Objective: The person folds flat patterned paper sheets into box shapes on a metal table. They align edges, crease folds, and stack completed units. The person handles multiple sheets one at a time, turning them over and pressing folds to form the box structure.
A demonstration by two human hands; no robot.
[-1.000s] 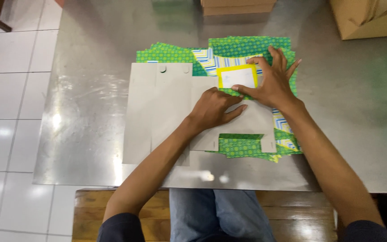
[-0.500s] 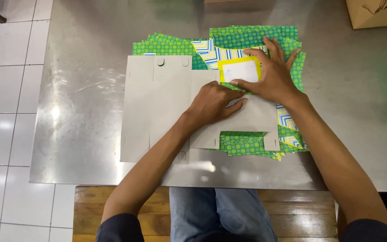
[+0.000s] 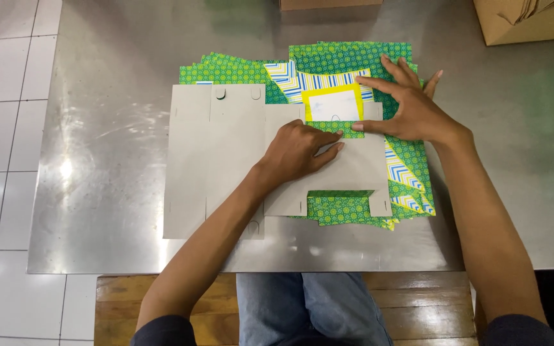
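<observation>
While the left hand (image 3: pixel 299 154) presses flat, fingers together, on the grey cardboard cutout (image 3: pixel 226 160) in the middle of the steel table (image 3: pixel 97 96), the right hand (image 3: pixel 411 109) lies spread on the green patterned sheets (image 3: pixel 354 61) just beyond. Its forefinger touches the yellow-framed white panel (image 3: pixel 333 104). A cardboard box (image 3: pixel 527 19) stands at the far right.

I saw the grey cardboard cut-out (image 3: pixel 216 160) lying flat on the metal table, plain side up, with small notches and tabs on its edges. Its right part covered a stack of green patterned sheets (image 3: pixel 354 61). On that stack the yellow-framed white window (image 3: pixel 333 104) showed, just above the grey edge.
</observation>
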